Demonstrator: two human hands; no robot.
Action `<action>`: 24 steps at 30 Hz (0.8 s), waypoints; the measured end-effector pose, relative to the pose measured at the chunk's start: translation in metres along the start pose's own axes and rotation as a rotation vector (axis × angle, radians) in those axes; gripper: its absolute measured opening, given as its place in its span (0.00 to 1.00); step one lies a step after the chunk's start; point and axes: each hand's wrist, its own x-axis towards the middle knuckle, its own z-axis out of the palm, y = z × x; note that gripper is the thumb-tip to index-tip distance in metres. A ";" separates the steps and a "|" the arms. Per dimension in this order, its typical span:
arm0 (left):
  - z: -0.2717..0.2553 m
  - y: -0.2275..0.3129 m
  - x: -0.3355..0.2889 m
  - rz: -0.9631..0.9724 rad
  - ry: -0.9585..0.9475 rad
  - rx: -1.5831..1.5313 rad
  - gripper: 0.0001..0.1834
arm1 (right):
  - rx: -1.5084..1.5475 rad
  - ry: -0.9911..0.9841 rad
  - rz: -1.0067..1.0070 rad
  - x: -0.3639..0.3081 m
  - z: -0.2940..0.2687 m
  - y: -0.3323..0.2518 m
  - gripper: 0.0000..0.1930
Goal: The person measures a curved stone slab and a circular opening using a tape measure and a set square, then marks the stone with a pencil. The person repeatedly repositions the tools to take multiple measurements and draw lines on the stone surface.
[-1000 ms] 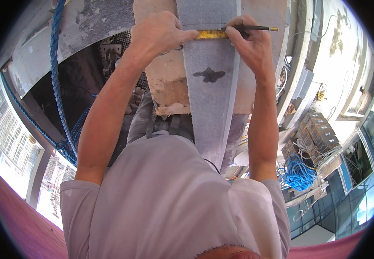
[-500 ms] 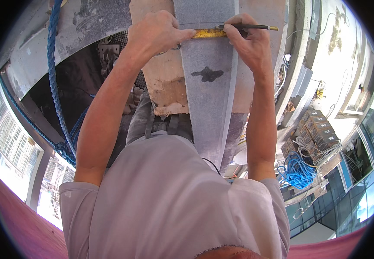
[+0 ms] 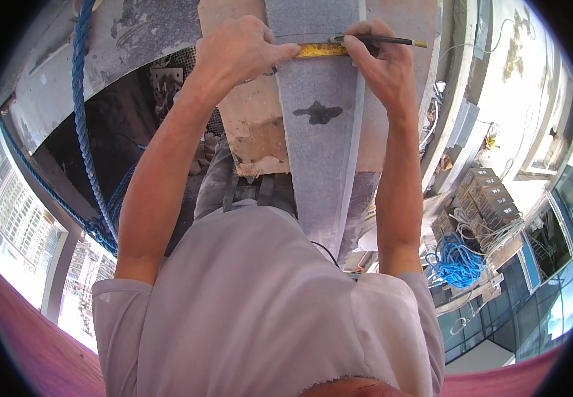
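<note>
A grey stone slab (image 3: 319,142) with a dark blotch on its face runs lengthwise in front of me. Across its far part lies the yellow blade of a tape measure (image 3: 319,51). My left hand (image 3: 238,51) is closed at the blade's left end, its thumb against the yellow strip; its palm hides what else it holds. My right hand (image 3: 385,58) pinches a dark pencil (image 3: 392,41) with a pale end, its tip at the slab by the blade's right end. A thin dark line crosses the slab just beyond the blade.
Wooden boards (image 3: 253,122) lie under the slab on both sides. A blue rope (image 3: 80,99) hangs at the left beside a dark opening (image 3: 111,119). Lower right are a coiled blue rope (image 3: 457,261) and stacked dark blocks (image 3: 488,198).
The pencil has shifted very slightly to the right in my right hand. My left hand and the tape measure stay in place.
</note>
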 end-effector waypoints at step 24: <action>-0.005 0.007 0.001 -0.034 -0.024 -0.024 0.28 | -0.149 0.764 -0.057 -0.045 0.064 0.017 0.11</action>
